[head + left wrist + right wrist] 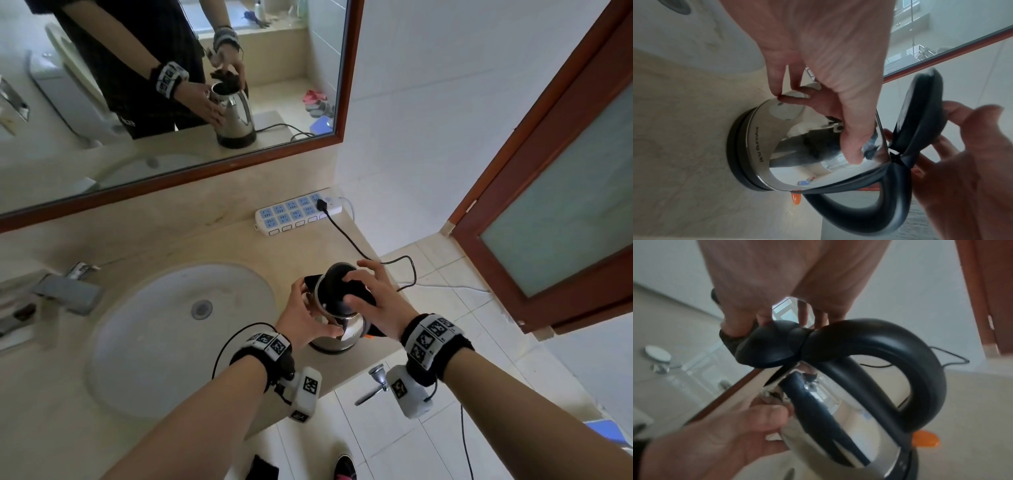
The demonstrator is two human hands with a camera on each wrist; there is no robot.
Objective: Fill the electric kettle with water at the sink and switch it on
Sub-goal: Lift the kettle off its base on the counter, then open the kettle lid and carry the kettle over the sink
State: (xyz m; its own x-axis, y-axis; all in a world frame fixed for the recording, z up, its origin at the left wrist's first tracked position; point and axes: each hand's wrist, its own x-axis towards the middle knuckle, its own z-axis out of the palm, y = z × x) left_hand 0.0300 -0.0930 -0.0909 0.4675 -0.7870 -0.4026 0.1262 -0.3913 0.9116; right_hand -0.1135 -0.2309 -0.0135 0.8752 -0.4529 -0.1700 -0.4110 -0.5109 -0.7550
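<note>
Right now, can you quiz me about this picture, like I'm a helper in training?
1. True or false: the kettle stands inside the sink.
2. What does the right hand touch? A) the tap B) the kettle's lid C) the power strip
3. Fill in: the tab under the kettle's handle is coloured ____.
Key: 1 false, it stands on the counter beside the sink; 2 B; 3 orange.

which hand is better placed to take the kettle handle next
Right. The right hand holds the lid, just above the handle, which faces that side. The left hand grips the kettle on its sink side, away from the handle, so it would probably have to reach across.
</note>
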